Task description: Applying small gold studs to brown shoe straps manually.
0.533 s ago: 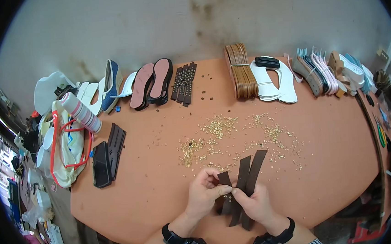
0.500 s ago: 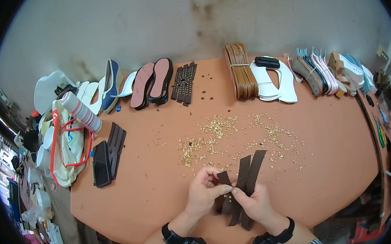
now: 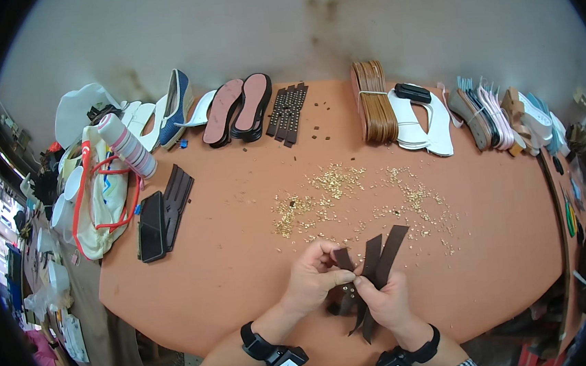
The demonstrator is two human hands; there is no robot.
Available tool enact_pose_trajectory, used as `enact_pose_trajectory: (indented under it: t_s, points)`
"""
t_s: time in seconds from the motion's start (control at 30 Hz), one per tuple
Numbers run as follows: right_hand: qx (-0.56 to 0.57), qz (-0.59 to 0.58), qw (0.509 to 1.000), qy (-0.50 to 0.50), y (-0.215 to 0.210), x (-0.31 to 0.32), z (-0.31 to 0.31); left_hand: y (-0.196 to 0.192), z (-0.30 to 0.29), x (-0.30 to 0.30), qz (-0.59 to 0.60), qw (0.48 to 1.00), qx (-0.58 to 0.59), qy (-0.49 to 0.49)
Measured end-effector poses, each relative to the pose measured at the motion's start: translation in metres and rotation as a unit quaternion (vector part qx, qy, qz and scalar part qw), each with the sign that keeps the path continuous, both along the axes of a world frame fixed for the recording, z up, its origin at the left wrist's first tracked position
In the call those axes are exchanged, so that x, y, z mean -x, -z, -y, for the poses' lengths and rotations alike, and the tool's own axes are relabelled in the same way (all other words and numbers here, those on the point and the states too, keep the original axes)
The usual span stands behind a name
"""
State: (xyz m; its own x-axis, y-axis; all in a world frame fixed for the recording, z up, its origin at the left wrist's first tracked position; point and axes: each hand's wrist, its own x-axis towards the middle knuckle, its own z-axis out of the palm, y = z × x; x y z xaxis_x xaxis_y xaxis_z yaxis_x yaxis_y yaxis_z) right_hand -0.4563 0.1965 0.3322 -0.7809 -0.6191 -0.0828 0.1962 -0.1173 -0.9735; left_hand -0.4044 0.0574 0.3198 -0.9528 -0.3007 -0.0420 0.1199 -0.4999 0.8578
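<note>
Both hands, left (image 3: 312,278) and right (image 3: 385,299), pinch dark straps (image 3: 372,269) near the table's (image 3: 244,256) front edge; one strap shows studs, others look bare, and many gold studs (image 3: 338,193) lie loose mid-table.

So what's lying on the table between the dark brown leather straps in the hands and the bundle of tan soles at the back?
Head view: scattered small gold studs lie between the dark brown straps and the tan soles.

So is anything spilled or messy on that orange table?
Yes. Tiny gold bits lie scattered loose across the middle of the table, just beyond the left hand and right hand holding dark brown strips.
</note>
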Motion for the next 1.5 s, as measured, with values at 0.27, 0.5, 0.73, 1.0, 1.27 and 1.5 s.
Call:
enact_pose_trajectory:
  t_s: [0.27, 0.5, 0.73, 1.0, 1.27, 1.5]
  points:
    - [-0.002, 0.0, 1.0, -0.027, -0.006, 0.005, -0.001, 0.0, 0.008, 0.004, 0.0, 0.999, -0.009, 0.052]
    - [-0.055, -0.056, 0.996, -0.048, 0.002, 0.008, -0.004, 0.007, 0.007, 0.006, -0.019, 0.999, 0.013, 0.026]
    - [0.012, 0.117, 0.993, 0.007, -0.006, 0.01, 0.003, -0.004, 0.004, -0.002, 0.0, 0.999, 0.014, 0.052]
    - [0.047, 0.172, 0.982, 0.06, -0.003, 0.02, 0.002, -0.011, 0.069, -0.001, 0.037, 0.971, 0.158, -0.173]
    - [0.084, 0.174, 0.975, 0.113, 0.002, 0.025, 0.001, -0.011, 0.084, -0.014, 0.245, 0.792, 0.559, -0.019]
    - [0.037, 0.197, 0.972, 0.126, -0.005, 0.023, 0.002, -0.002, 0.076, -0.005, 0.217, 0.719, 0.66, -0.015]
